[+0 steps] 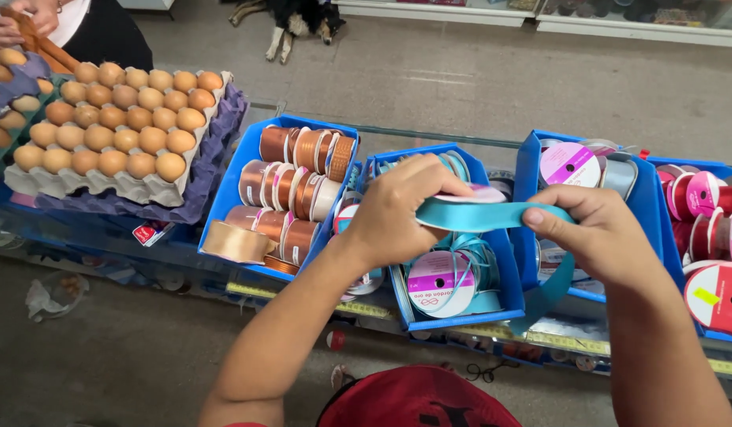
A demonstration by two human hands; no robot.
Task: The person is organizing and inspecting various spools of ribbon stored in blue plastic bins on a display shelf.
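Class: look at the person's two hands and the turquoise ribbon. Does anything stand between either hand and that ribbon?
Nothing visible does. The left hand grips a spool with the turquoise ribbon over the blue box, and the right hand pinches the ribbon's strip directly.

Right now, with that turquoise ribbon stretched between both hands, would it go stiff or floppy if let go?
Probably floppy: the turquoise ribbon runs flat between the left hand and right hand, but its free tail droops below. Its satin sheen suggests it is slippery, and likely very light.

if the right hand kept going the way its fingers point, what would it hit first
The right hand points left along the turquoise ribbon it pinches, so it would probably meet the left hand on the ribbon spool first, though depth is hard to judge.
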